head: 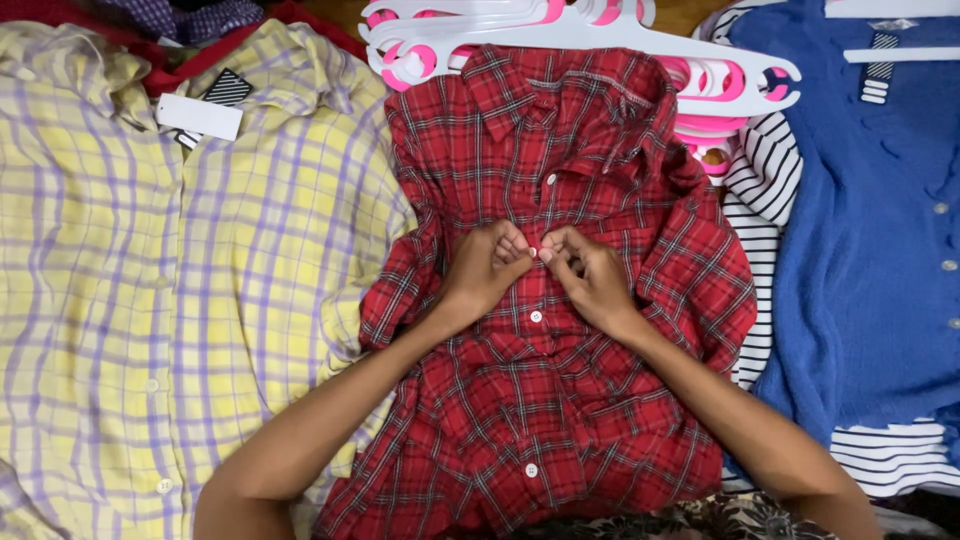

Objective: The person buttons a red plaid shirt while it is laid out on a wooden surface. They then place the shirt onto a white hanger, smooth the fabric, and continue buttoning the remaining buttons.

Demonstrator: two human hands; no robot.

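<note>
A red plaid shirt (560, 400) with white buttons lies flat in the middle, collar at the top. Both hands meet at its button placket, about mid-chest. My left hand (487, 268) pinches the left edge of the placket, fingers curled. Just beside it, my right hand (590, 275) pinches the right edge, and the fingertips of the two hands nearly touch. A white button (536, 316) shows just below the hands and another (531, 469) lower down.
A yellow and purple checked shirt (150, 300) with a white tag (198, 116) lies to the left. Pink and white hangers (560, 30) rest above the collar. A black-and-white striped garment (765, 190) and a blue knit cardigan (870, 230) lie to the right.
</note>
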